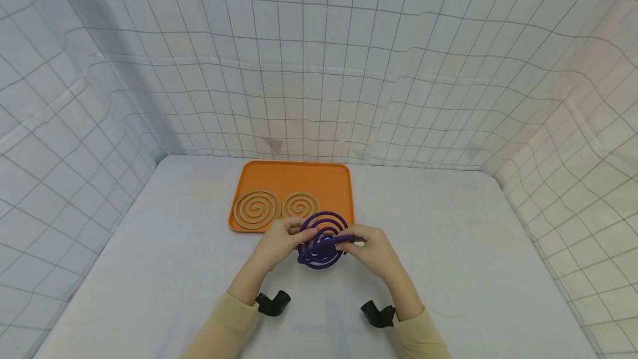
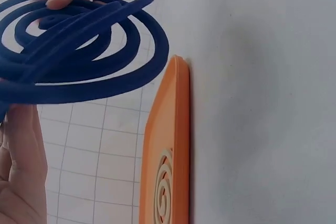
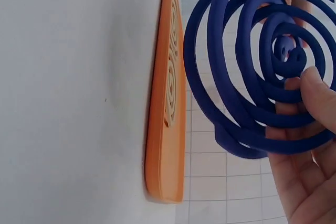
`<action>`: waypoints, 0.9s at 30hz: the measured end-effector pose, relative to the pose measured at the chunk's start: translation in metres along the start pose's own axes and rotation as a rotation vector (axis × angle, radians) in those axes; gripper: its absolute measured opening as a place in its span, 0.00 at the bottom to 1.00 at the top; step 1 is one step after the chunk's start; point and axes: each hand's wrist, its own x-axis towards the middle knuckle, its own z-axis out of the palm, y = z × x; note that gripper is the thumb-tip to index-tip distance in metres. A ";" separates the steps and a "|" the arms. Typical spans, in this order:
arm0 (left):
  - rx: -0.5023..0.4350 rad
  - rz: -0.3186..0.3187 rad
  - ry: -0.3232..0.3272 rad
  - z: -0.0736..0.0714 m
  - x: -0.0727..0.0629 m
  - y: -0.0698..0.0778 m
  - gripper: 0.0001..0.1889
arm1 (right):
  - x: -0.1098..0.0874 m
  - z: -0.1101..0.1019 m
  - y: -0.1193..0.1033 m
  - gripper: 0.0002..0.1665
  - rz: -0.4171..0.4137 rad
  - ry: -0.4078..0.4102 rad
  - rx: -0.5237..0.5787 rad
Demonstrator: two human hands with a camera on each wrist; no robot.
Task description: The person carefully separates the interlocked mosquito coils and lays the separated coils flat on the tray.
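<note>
A dark blue-purple pair of mosquito coils [image 1: 325,249], their spirals partly interleaved, is held up over the white table between both hands. My left hand [image 1: 283,241] pinches the left side between thumb and fingers. On the right side, my right hand [image 1: 374,248] grips a coil, with the thumb on the near face of the spiral [image 3: 247,59] in the right wrist view. One ring stands tilted across the other in the left wrist view, where the coils [image 2: 79,92] hide part of the left hand.
Behind the hands lies an orange tray [image 1: 299,173] with two tan mosquito coils side by side, a larger one [image 1: 256,208] at left and a smaller one [image 1: 299,208] beside it. Black angled pieces [image 1: 273,304] sit at both wrists. Grid-patterned white curtains [image 1: 319,71] enclose the table.
</note>
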 end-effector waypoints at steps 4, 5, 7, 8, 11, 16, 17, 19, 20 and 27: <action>0.004 0.028 -0.047 -0.002 -0.001 -0.002 0.14 | 0.000 0.000 -0.003 0.09 -0.143 0.023 -0.088; 0.019 0.035 -0.069 -0.003 -0.001 -0.003 0.14 | -0.001 -0.001 -0.004 0.10 -0.182 0.021 -0.117; 0.048 0.053 -0.124 -0.004 -0.002 -0.004 0.16 | -0.001 0.000 -0.008 0.11 -0.253 0.008 -0.173; 0.065 0.060 -0.148 -0.005 -0.002 -0.005 0.16 | -0.001 0.000 -0.010 0.11 -0.281 -0.002 -0.200; 0.117 0.085 -0.183 -0.004 -0.002 -0.005 0.15 | 0.000 0.001 -0.015 0.10 -0.338 -0.023 -0.241; 0.151 0.091 -0.139 -0.001 -0.002 -0.005 0.13 | -0.001 0.001 -0.019 0.10 -0.292 -0.028 -0.223; 0.152 0.088 -0.125 -0.001 -0.002 -0.006 0.14 | -0.002 0.001 -0.018 0.11 -0.274 -0.021 -0.224; 0.149 0.079 -0.094 -0.001 -0.003 -0.006 0.14 | -0.003 -0.001 -0.017 0.12 -0.239 0.001 -0.243; 0.144 0.074 -0.082 -0.001 -0.003 -0.006 0.15 | -0.003 -0.002 -0.015 0.12 -0.238 0.020 -0.256; 0.120 0.055 -0.023 0.000 -0.002 -0.005 0.14 | -0.001 -0.003 -0.008 0.12 -0.328 0.135 -0.275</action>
